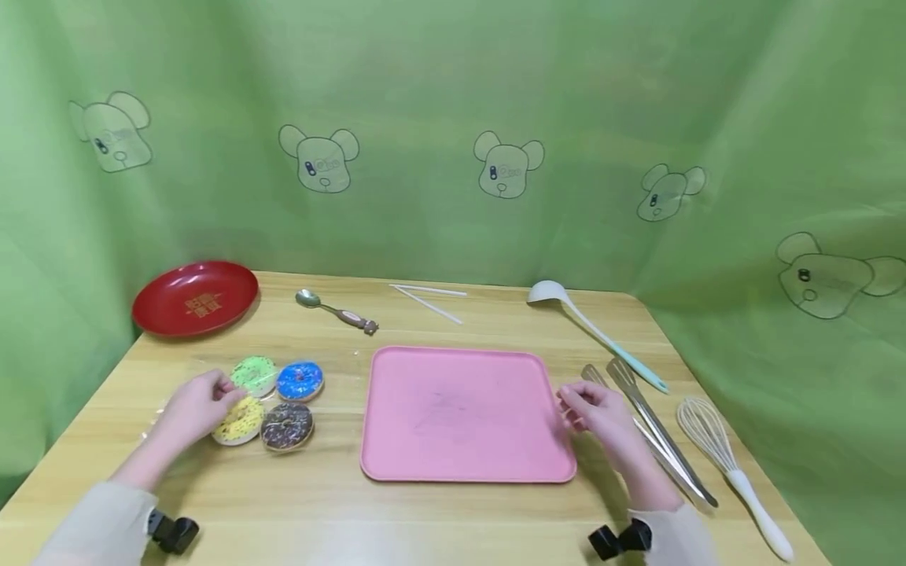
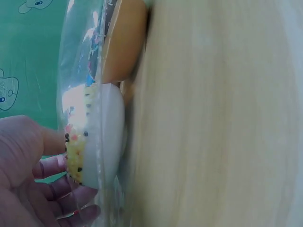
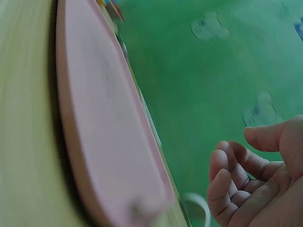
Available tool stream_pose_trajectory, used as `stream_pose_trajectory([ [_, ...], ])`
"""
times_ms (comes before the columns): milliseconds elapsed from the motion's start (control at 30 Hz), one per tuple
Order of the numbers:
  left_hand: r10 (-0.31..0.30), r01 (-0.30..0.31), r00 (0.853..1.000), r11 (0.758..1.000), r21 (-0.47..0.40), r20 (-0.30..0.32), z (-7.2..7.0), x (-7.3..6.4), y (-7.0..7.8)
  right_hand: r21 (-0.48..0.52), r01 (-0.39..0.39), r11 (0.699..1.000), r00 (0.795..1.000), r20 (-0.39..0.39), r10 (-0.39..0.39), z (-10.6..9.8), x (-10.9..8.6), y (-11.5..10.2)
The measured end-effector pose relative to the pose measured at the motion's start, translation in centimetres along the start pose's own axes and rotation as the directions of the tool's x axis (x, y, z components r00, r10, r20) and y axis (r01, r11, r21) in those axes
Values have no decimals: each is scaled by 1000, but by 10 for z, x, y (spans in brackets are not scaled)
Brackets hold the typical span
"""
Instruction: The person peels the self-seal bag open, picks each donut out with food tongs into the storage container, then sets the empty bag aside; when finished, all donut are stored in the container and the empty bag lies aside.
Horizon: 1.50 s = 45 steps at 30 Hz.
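Observation:
At the left of the head view, a yellow-iced donut (image 1: 239,420), a green one (image 1: 254,376), a blue one (image 1: 300,381) and a dark brown one (image 1: 286,427) sit together in a clear plastic pack (image 2: 100,156). My left hand (image 1: 200,405) pinches the pack at the yellow donut, thumb and fingertips at its outer side. A pink rectangular tray (image 1: 460,417) lies in the middle of the table. Over its right edge hovers my right hand (image 1: 598,413), fingers loosely curled and holding nothing; the right wrist view shows a bare palm.
A red oval plate (image 1: 212,275) stands at the back left, beside a spoon (image 1: 333,310) and white straws (image 1: 428,299). On the right lie a ladle (image 1: 602,338), metal tongs (image 1: 661,428) and a whisk (image 1: 732,472). A green curtain (image 1: 425,220) hangs behind the table.

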<state>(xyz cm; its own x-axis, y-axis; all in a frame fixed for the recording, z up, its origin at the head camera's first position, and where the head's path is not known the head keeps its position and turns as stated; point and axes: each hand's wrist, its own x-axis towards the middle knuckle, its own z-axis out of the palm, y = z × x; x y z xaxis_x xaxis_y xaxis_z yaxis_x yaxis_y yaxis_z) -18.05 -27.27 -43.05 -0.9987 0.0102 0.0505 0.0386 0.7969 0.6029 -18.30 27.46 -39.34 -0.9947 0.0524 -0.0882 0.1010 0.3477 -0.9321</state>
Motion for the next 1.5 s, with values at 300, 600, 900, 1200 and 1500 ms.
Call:
stream_pose_trajectory([
  [300,-17,17,1000,1000,18,19,-5,-10,-14,16,-25,1000,994,-104,26,-61,-18,38],
  [600,-6,3,997,999,35,72,-2,-1,1,-60,-68,996,974,-222,53,-107,-39,65],
  [900,4,-3,999,1000,-31,39,2,-4,1,-232,-99,968,939,-343,14,-111,-37,64],
  [1200,-28,30,999,995,-90,32,0,-2,-1,-465,-78,882,913,-388,-124,-111,-25,75],
  [1500,-55,63,996,990,-123,73,-2,0,-4,-507,25,862,974,-182,-135,-109,-15,90],
])
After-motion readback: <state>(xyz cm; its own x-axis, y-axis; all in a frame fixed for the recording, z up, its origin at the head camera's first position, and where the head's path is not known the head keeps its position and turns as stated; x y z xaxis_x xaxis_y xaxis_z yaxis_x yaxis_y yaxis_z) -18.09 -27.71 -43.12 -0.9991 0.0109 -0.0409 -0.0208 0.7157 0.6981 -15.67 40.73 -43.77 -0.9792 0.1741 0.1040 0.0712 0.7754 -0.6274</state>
